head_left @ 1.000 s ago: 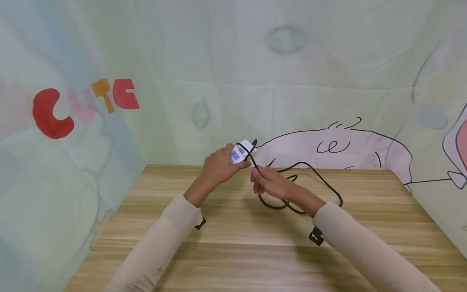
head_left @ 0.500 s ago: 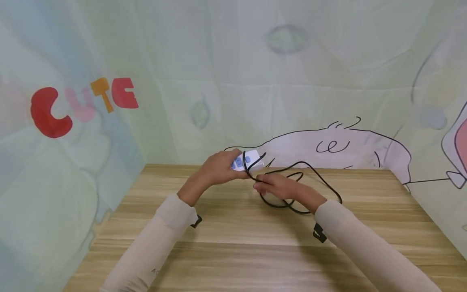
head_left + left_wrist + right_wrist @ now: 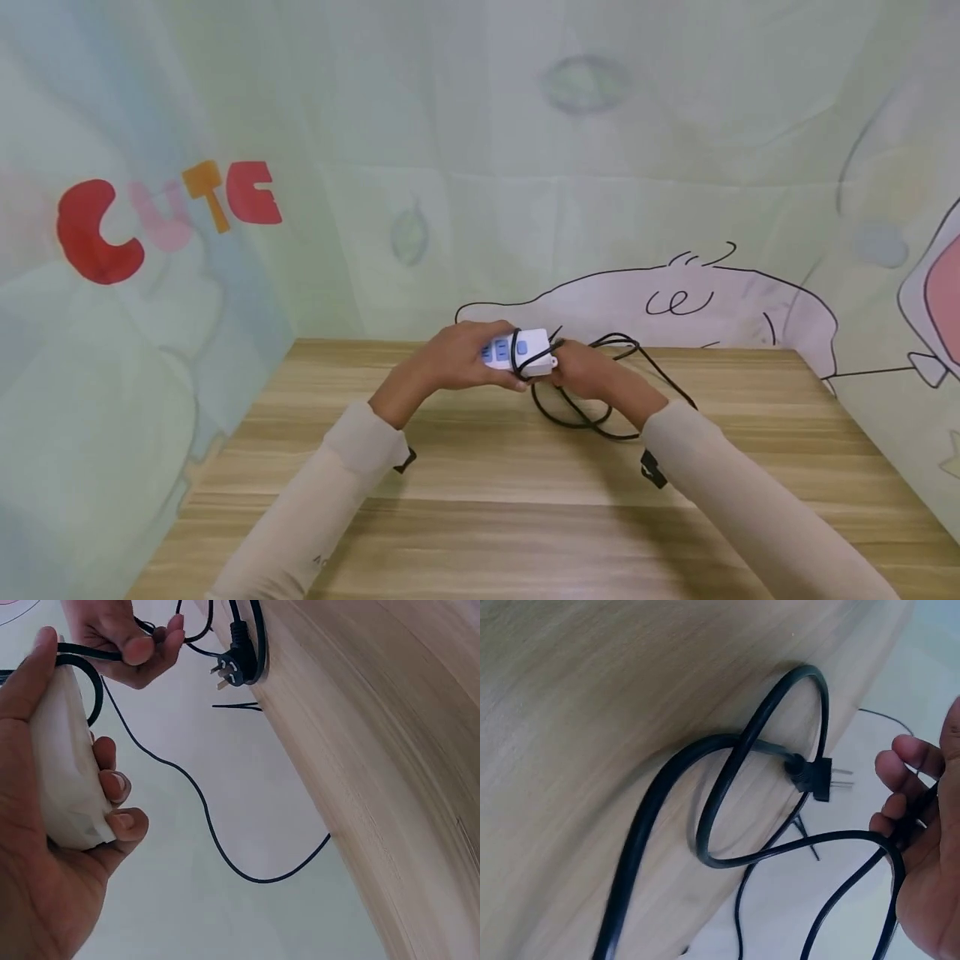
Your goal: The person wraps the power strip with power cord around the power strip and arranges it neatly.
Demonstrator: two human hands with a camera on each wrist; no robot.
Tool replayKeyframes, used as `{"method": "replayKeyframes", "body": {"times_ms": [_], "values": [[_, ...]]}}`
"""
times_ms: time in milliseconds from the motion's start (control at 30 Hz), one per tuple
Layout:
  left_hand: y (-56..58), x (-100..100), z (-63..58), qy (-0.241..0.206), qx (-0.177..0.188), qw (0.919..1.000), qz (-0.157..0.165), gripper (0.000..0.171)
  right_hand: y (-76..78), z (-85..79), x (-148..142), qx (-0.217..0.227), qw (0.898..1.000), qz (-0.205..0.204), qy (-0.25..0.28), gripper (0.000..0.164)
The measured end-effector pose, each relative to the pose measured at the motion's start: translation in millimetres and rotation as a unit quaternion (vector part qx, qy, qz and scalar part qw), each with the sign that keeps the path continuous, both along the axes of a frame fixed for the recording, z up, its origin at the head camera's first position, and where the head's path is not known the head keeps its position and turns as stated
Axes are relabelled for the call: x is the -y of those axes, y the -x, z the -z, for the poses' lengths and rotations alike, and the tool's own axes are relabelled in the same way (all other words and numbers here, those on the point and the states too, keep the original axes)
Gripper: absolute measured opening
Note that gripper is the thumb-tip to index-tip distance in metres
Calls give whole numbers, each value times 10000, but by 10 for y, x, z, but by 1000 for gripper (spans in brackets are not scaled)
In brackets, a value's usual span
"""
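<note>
My left hand [image 3: 461, 354] grips a white power strip [image 3: 534, 343] with blue sockets, held above the back of the wooden table. Black power cord crosses and loops round the strip's body. In the left wrist view the thumb and fingers close on opposite sides of the strip [image 3: 64, 765]. Just right of the strip's end, my right hand [image 3: 588, 369] holds the cord, its fingers partly hidden behind the strip. The right wrist view shows the cord [image 3: 739, 750] running into the curled fingers of that hand [image 3: 930, 855]. A black plug [image 3: 810, 776] with metal prongs ends the cord.
Loose cord loops [image 3: 587, 425] lie on the wooden table [image 3: 480, 533] below and right of the hands. A printed cloth backdrop [image 3: 405, 167] stands behind the table and along both sides. A black wrist camera [image 3: 652, 471] hangs under the right sleeve.
The left hand has moved right and down with the power strip, which has turned more level. The right hand has shifted right, its fingers now behind the strip's end. The cord loops have shifted.
</note>
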State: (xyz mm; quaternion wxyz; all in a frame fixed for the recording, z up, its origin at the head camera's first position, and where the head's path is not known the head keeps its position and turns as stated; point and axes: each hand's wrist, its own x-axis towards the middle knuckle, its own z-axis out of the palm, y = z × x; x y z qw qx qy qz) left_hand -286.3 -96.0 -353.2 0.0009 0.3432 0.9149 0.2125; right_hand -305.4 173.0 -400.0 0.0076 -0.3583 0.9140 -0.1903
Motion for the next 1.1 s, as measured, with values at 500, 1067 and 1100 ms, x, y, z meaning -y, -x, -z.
{"method": "replayKeyframes", "body": {"times_ms": [500, 1067, 1100], "values": [[-47, 46, 13, -38, 107, 9999, 0, 76, 126, 46, -244, 217, 9995, -210, -29, 12], [-51, -46, 85, 249, -467, 9984, -219, 79, -52, 115, -59, 340, 9881, -1208, 892, 7], [-53, -48, 80, 238, -479, 9983, -229, 79, -63, 119, -57, 287, 9878, -1259, 871, 8]]}}
